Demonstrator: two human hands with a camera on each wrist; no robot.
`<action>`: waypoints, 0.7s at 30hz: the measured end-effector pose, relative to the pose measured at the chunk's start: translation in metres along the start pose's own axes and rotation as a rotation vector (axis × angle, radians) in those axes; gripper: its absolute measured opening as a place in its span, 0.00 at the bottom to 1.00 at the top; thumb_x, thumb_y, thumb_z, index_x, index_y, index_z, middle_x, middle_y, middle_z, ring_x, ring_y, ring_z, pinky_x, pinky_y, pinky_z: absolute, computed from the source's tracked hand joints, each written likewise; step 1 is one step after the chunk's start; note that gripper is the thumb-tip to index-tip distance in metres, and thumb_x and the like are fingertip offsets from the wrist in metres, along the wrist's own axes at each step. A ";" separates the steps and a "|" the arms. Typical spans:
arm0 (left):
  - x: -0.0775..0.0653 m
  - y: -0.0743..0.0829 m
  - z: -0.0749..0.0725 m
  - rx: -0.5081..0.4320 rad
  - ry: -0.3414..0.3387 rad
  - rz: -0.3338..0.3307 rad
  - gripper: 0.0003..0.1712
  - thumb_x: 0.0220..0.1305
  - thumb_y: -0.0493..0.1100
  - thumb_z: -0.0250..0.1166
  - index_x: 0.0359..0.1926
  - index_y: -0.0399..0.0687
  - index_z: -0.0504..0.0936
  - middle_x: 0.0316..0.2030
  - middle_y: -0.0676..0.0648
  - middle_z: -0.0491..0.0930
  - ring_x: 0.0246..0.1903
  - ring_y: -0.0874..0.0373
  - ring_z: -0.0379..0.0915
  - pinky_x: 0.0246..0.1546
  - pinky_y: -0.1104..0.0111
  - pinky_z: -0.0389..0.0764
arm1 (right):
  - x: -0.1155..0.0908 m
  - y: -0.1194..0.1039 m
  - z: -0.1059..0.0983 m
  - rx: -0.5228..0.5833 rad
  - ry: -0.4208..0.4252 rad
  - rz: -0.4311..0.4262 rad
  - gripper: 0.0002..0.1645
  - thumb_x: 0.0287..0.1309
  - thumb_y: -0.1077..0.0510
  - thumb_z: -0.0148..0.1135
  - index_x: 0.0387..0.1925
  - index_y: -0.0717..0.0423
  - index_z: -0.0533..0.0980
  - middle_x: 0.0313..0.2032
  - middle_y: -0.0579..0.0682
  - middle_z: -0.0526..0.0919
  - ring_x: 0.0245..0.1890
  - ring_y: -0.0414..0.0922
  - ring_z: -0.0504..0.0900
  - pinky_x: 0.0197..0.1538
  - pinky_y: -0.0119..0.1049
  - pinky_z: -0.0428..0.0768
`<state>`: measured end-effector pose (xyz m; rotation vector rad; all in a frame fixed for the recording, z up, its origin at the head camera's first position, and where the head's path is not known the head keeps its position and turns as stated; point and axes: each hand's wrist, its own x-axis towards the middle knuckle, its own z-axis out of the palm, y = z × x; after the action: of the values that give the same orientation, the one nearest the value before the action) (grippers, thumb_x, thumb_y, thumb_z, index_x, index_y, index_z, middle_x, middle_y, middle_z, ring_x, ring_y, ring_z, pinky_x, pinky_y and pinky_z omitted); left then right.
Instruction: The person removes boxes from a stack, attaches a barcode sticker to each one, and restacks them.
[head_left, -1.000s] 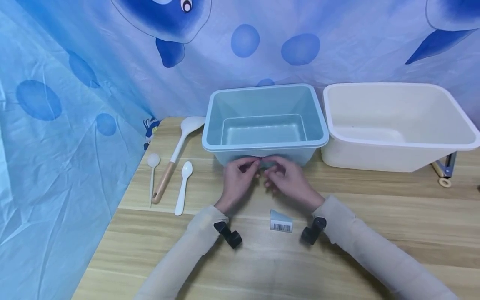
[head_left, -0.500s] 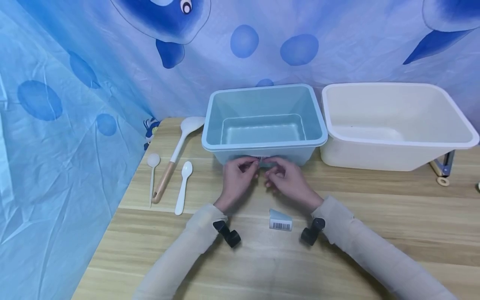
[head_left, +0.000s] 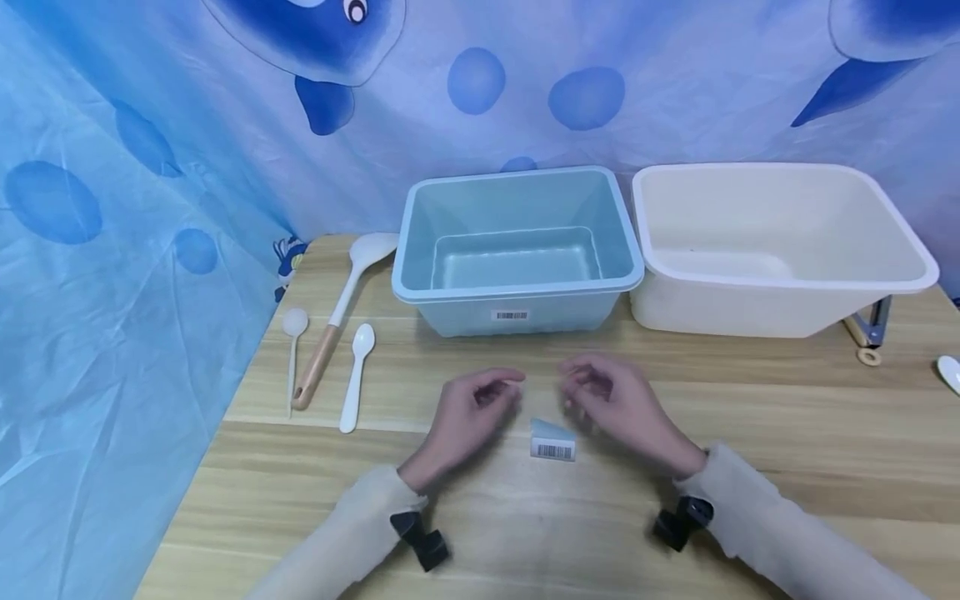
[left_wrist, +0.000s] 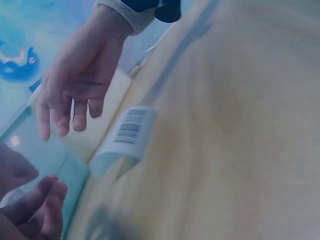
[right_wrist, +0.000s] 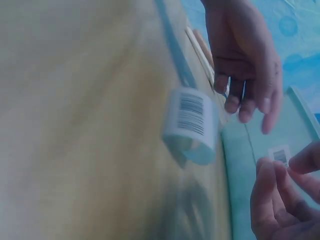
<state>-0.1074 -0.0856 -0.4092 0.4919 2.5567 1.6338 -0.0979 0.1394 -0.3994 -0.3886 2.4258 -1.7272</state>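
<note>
A small barcode sticker [head_left: 512, 316] lies flat on the front wall of the light blue plastic bin [head_left: 517, 292]. My left hand [head_left: 474, 421] hovers over the wooden table in front of the bin, fingers loosely curled around nothing. Opposite it my right hand [head_left: 626, 412] is apart from the bin too, its fingers loosely bent with nothing seen in them. Between and just below both hands, a curled piece of label backing [head_left: 552, 442] with another barcode sticker sits on the table. The right wrist view shows this curled backing [right_wrist: 190, 125] up close.
A white bin [head_left: 780, 304] stands right of the blue one. Left lie a large white spoon with a wooden handle [head_left: 322, 354], a small white spoon [head_left: 357, 379] and a thin round-headed spoon [head_left: 294, 350]. A wooden ring [head_left: 868, 357] and another white utensil [head_left: 949, 372] are at right.
Both hands have left the blue bin's front wall, drawing back toward the body and apart. The barcode sticker there, earlier mostly hidden by the fingers, now shows fully.
</note>
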 end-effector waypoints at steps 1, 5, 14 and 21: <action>-0.004 -0.001 0.001 0.024 -0.016 -0.005 0.12 0.61 0.35 0.65 0.47 0.44 0.84 0.33 0.47 0.87 0.30 0.60 0.81 0.32 0.73 0.82 | -0.006 0.000 -0.001 -0.021 0.014 -0.005 0.15 0.61 0.65 0.62 0.49 0.64 0.76 0.32 0.59 0.84 0.24 0.50 0.82 0.21 0.38 0.81; -0.020 -0.002 0.004 0.038 -0.074 -0.029 0.14 0.59 0.35 0.67 0.47 0.44 0.84 0.36 0.48 0.87 0.32 0.63 0.81 0.32 0.73 0.83 | -0.031 0.003 0.004 -0.124 0.087 -0.004 0.15 0.53 0.70 0.65 0.44 0.61 0.79 0.32 0.53 0.86 0.27 0.40 0.83 0.28 0.31 0.82; -0.036 -0.001 0.016 -0.047 -0.139 -0.029 0.16 0.58 0.31 0.66 0.49 0.41 0.83 0.42 0.44 0.86 0.38 0.58 0.84 0.35 0.73 0.84 | -0.066 0.012 0.029 0.053 0.101 0.168 0.16 0.55 0.68 0.65 0.46 0.57 0.77 0.33 0.56 0.86 0.21 0.41 0.83 0.24 0.35 0.82; -0.038 -0.001 0.023 -0.004 -0.160 -0.046 0.15 0.56 0.33 0.69 0.47 0.41 0.83 0.35 0.44 0.87 0.28 0.65 0.78 0.26 0.75 0.80 | -0.064 0.020 0.033 0.040 0.079 0.123 0.15 0.56 0.66 0.65 0.46 0.57 0.77 0.34 0.56 0.85 0.19 0.40 0.82 0.21 0.34 0.81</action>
<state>-0.0662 -0.0774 -0.4249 0.5367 2.4305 1.5183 -0.0303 0.1338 -0.4313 -0.1659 2.4079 -1.7669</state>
